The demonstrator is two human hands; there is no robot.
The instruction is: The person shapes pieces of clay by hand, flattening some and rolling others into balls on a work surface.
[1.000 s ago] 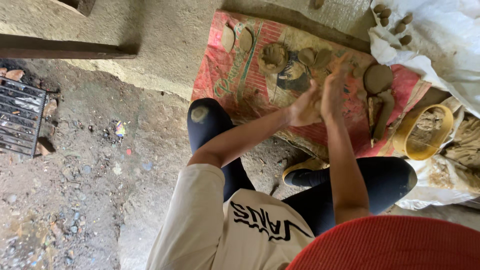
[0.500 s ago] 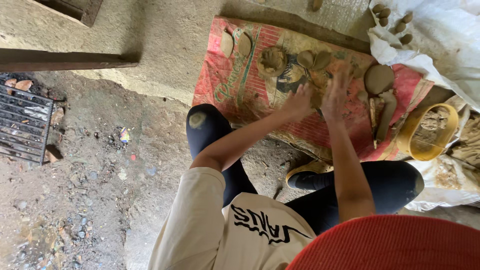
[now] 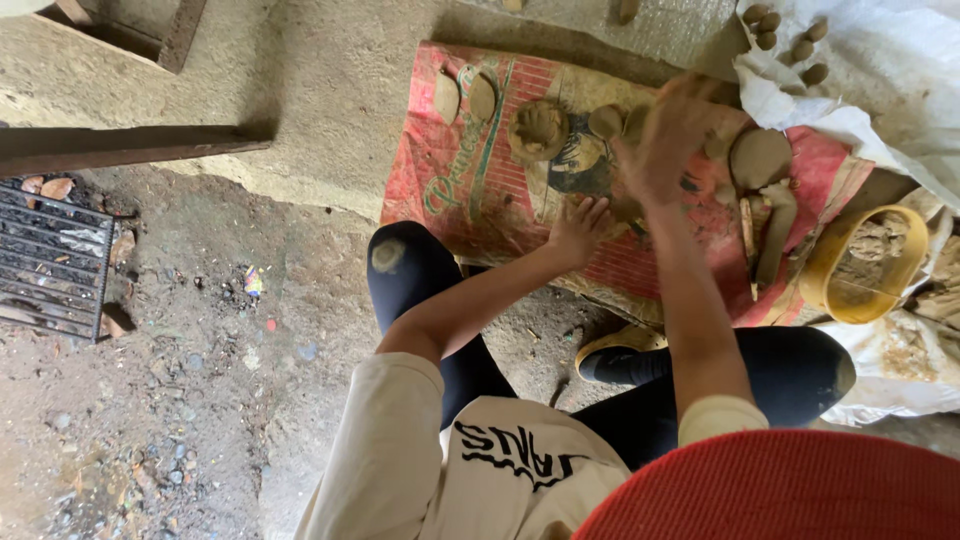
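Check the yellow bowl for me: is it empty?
No, the yellow bowl at the edge of the red mat holds a lump of brownish clay.

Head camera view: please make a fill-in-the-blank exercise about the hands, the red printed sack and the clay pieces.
1. The left hand rests flat on the red printed ____.
2. The blurred right hand is raised ____ the sack.
3. The round plastic bowl beside the sack is ____ in colour.
4. The small oval clay lumps lie on a ____ sheet.

Missing words: sack; above; yellow; white
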